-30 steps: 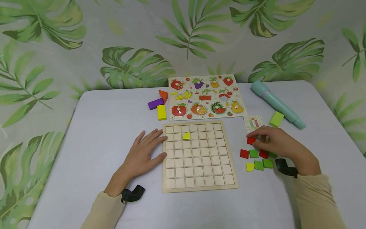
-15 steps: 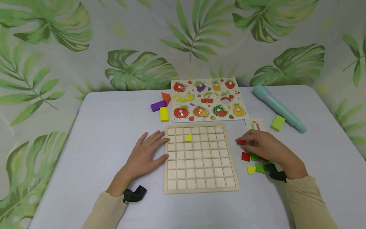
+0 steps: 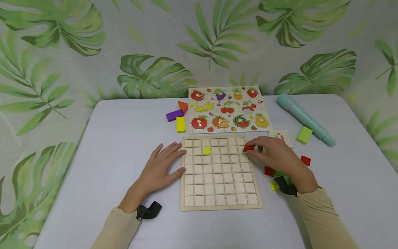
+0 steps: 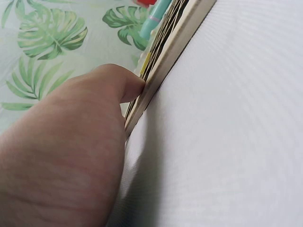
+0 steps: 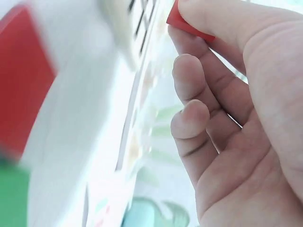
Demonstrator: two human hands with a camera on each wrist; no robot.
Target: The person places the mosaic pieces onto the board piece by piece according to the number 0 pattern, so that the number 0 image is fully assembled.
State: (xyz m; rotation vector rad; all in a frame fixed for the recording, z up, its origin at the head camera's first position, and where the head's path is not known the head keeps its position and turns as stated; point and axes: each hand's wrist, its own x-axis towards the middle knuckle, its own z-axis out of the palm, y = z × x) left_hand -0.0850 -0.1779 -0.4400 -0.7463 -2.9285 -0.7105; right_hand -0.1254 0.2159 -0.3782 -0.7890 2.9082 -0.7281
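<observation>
The right hand [image 3: 275, 154] pinched a small red square tile [image 3: 247, 148] at its fingertips, just over the right edge of the pale wooden grid board [image 3: 220, 204]. The left hand [image 3: 161, 166] lay flat with straight fingers, touching the board's left edge on the tabletop [image 3: 124, 131].

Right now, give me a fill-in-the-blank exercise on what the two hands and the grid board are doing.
1. The right hand pinches a small ____ tile over the grid board.
2. The left hand rests flat against the board's ____ edge.
3. One tile already sits in the grid; its colour is ____.
4. The turquoise tube lies beside a ____ block.

Missing words: red; left; yellow; green
</observation>
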